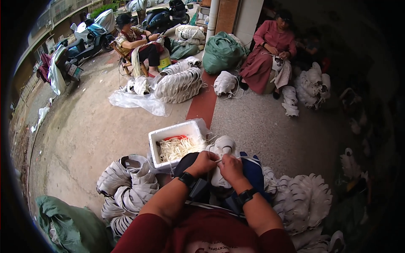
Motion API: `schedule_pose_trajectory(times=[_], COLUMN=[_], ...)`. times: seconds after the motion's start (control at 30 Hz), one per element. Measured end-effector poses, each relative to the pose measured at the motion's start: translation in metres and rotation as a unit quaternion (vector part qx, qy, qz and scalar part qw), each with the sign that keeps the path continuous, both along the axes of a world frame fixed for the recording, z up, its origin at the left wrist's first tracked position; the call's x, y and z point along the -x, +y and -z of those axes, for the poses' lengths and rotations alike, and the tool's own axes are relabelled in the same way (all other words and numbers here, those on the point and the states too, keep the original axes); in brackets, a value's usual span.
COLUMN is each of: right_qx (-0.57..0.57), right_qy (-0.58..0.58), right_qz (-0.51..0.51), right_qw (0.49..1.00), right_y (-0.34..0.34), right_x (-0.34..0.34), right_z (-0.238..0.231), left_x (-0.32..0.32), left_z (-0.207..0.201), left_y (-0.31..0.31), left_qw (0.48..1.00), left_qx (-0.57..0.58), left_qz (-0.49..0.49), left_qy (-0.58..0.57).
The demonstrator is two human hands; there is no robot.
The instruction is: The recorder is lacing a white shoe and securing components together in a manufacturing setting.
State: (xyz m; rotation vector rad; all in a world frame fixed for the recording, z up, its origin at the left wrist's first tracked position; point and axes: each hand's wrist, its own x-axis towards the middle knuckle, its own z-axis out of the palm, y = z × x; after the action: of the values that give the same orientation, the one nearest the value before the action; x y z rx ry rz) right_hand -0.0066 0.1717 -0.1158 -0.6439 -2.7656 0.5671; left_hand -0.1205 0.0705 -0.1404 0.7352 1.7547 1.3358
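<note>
On my lap lies a white shoe upper (pixel 218 178), its rounded end pointing away from me. Above it my left hand (pixel 203 164) is closed, fingertips pinching a white shoelace. My right hand (pixel 231 169) is closed close beside it, pinching the same lace, and a lace end trails off to the right. The exact threading between the fingers is too small to make out. Just beyond my left hand stands a white foam box (pixel 155 148) holding a tangle of cream-white shoelaces (pixel 179 148) and something red.
Nested stacks of white shoe uppers lie at my left (pixel 126 185) and right (pixel 301 202). A green sack (pixel 69 223) sits at lower left. Two seated people (pixel 137 44) (pixel 276 50) handle work farther off, near more uppers, a green bundle (pixel 223 52) and parked scooters (pixel 86 40).
</note>
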Motion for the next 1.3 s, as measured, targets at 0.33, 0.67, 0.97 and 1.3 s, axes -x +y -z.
schedule_pose_trajectory(times=[0.33,0.67,0.97,1.3], right_qx=[-0.129,0.657,0.673,0.702], right_qy=[0.019,0.454,0.435,0.359], right_qz=[-0.060,-0.144,-0.061,0.028], right_qw=[0.990,0.584,0.595,0.615], right_y=[-0.003,0.035,0.011,0.002], right_x=[-0.004,-0.087,-0.083,-0.089], right_z=[-0.001,-0.127,-0.095,-0.059], left_x=[-0.005,-0.017,-0.051,-0.085], left_z=[0.012,-0.005,-0.024,-0.097], left_y=[-0.005,-0.006,0.000,-0.047], left_qw=[0.999,0.998,0.779,0.848], left_qx=[-0.023,-0.055,0.006,-0.026], left_qz=[-0.026,-0.028,0.118,0.309], left_qy=[0.022,0.004,0.616,0.430])
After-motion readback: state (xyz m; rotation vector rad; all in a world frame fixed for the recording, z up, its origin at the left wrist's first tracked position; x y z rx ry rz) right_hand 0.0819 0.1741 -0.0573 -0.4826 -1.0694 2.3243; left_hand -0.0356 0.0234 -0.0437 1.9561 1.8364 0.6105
